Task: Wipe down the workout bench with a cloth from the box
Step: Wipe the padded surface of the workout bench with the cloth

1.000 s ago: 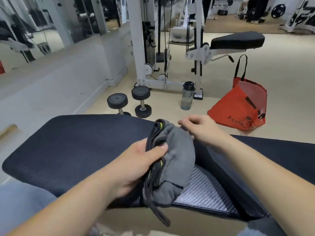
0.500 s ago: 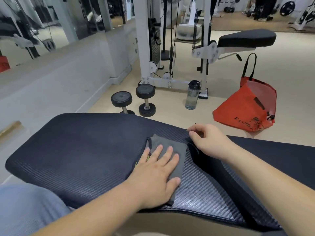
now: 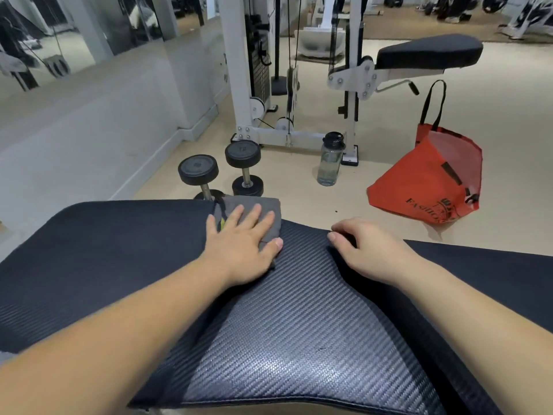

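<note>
Grey cloth at the surface's far edge, left hand flat on it, fingers straight — pressing it down to wipe. On that edge the right hand sits curled — likely bracing; actual grip unclear.

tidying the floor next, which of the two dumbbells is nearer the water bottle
The right-hand dumbbell, standing upright closer to the water bottle; the other dumbbell stands further left, away from it.

Grey cloth, black weave-patterned bench, red bag, black dumbbells
</note>
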